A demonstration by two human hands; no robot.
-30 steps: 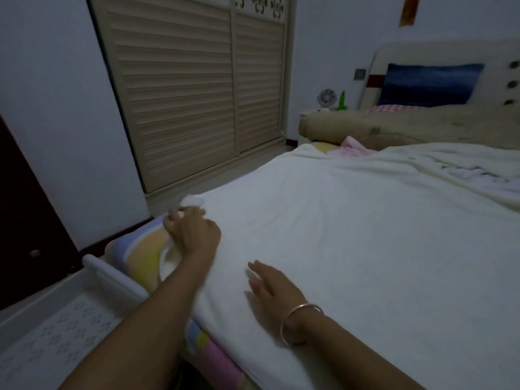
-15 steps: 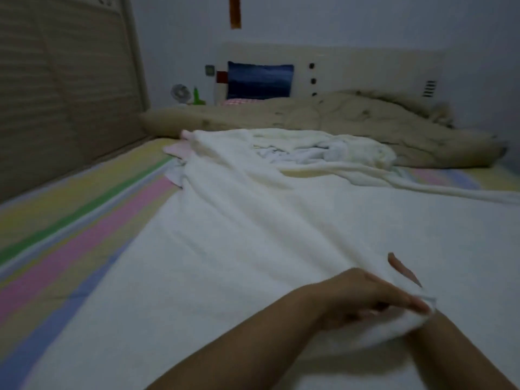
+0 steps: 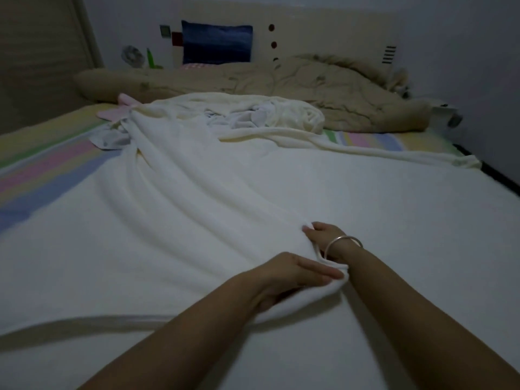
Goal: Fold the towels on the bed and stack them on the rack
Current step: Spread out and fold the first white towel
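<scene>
A large white towel [image 3: 197, 209] lies spread over the bed, its left half folded over toward the right with long ripples running to my hands. My left hand [image 3: 292, 274] pinches the folded edge near the bed's middle, thumb on top. Just beyond it my right hand [image 3: 323, 235], with a silver bangle on the wrist, grips the same edge, its fingers curled into the cloth. More white towels [image 3: 261, 115] lie crumpled in a heap at the far side of the bed. The rack is out of view.
A striped pastel sheet [image 3: 47, 164] shows at the bed's left. A beige quilt [image 3: 323, 85] is bunched along the headboard with a blue pillow [image 3: 216, 43] behind it. A pink cloth [image 3: 115, 112] lies by the towel heap. A slatted wardrobe door [image 3: 42, 52] stands on the left.
My left hand has carried the towel's left corner across to the right, folding the towel over. My right hand now grips the edge beside it. My view has turned right and dipped.
</scene>
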